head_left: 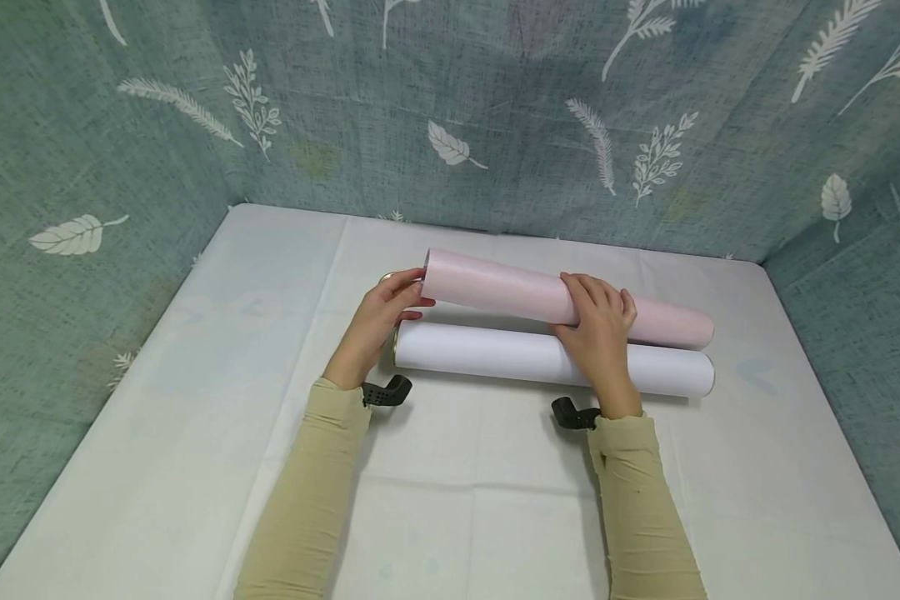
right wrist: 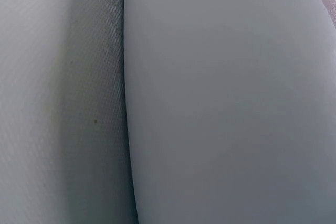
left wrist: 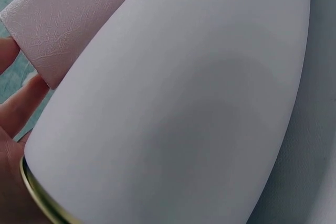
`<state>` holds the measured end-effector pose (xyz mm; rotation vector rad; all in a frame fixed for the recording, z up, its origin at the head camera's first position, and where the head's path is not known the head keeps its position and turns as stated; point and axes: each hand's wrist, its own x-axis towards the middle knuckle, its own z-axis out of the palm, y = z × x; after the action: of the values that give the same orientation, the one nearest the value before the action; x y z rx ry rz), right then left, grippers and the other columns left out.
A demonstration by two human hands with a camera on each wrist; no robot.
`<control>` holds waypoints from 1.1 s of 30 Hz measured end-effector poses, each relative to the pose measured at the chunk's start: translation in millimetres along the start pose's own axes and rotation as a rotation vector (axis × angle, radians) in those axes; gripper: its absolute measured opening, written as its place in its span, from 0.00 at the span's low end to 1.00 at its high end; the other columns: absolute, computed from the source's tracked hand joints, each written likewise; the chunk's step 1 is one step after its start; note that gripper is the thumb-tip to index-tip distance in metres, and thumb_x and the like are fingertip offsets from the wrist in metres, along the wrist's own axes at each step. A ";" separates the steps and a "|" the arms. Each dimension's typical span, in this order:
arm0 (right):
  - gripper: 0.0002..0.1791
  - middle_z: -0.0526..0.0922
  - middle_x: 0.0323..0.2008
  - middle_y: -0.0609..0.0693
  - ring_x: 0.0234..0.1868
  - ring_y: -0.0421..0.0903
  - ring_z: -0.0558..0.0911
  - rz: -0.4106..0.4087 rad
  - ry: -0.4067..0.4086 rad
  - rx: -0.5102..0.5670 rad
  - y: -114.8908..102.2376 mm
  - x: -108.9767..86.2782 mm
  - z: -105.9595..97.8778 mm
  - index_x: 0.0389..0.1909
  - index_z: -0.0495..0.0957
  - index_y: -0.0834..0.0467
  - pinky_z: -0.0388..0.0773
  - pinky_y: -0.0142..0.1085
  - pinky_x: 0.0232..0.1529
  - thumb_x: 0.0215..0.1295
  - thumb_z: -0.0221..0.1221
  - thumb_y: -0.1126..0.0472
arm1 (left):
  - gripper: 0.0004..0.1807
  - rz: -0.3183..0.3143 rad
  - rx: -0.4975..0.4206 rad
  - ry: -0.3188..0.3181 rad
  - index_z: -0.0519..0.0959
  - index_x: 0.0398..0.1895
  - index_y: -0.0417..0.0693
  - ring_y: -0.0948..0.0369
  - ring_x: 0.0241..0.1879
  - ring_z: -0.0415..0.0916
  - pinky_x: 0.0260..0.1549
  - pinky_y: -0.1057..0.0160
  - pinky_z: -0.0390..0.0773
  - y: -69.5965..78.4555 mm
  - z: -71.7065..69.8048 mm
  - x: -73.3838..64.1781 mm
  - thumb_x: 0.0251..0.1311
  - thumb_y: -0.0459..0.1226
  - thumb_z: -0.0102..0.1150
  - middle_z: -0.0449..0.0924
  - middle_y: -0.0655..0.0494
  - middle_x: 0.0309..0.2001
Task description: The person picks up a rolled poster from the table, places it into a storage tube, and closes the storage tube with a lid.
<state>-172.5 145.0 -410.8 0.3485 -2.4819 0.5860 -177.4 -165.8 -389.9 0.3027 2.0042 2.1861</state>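
Note:
A roll of pink textured paper (head_left: 495,287) lies slanted behind a white cylindrical tube (head_left: 487,352), its left end raised higher in the head view. My right hand (head_left: 598,329) grips the pink roll from above near its middle, the wrist crossing over the white tube. At the pink roll's open left end, my left hand (head_left: 378,321) pinches the edge between its fingers. The left wrist view shows fingers (left wrist: 23,106) at the edge of the pink paper (left wrist: 68,24), beside the white tube's gold-rimmed end (left wrist: 39,195). Only the tube's white side (right wrist: 226,103) fills most of the right wrist view.
A white cloth (head_left: 435,517) covers the table. Green-grey fabric with white leaf prints (head_left: 495,108) stands behind and at both sides. A small gold rim (head_left: 388,276) peeks out behind the left hand; what it belongs to is hidden.

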 end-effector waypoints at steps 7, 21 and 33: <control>0.41 0.71 0.54 0.47 0.57 0.51 0.63 -0.001 0.007 0.004 -1.3 -0.6 -0.8 0.56 0.70 0.49 0.39 0.53 0.59 0.34 0.74 0.62 | 0.23 -0.027 -0.015 0.022 0.67 0.59 0.44 0.47 0.52 0.68 0.50 0.48 0.65 -1.0 -2.2 -0.6 0.62 0.42 0.50 0.67 0.53 0.56; 0.42 0.70 0.55 0.47 0.58 0.50 0.63 0.010 0.004 0.002 2.0 -1.7 2.1 0.57 0.69 0.48 0.38 0.53 0.59 0.34 0.74 0.62 | 0.20 0.005 -0.061 0.212 0.70 0.53 0.37 0.41 0.50 0.67 0.49 0.46 0.65 -3.2 -22.9 -2.6 0.63 0.42 0.48 0.71 0.38 0.51; 0.41 0.70 0.55 0.47 0.58 0.50 0.63 0.001 0.009 0.007 0.7 0.3 1.4 0.57 0.69 0.48 0.38 0.52 0.59 0.35 0.73 0.61 | 0.23 -0.056 0.056 0.393 0.73 0.50 0.44 0.52 0.50 0.68 0.46 0.52 0.69 -27.5 -41.1 9.3 0.57 0.50 0.54 0.73 0.51 0.47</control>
<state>-173.7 144.9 -412.0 0.3470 -2.4715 0.5955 -197.4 -200.6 -420.2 -0.1925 2.2353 2.2978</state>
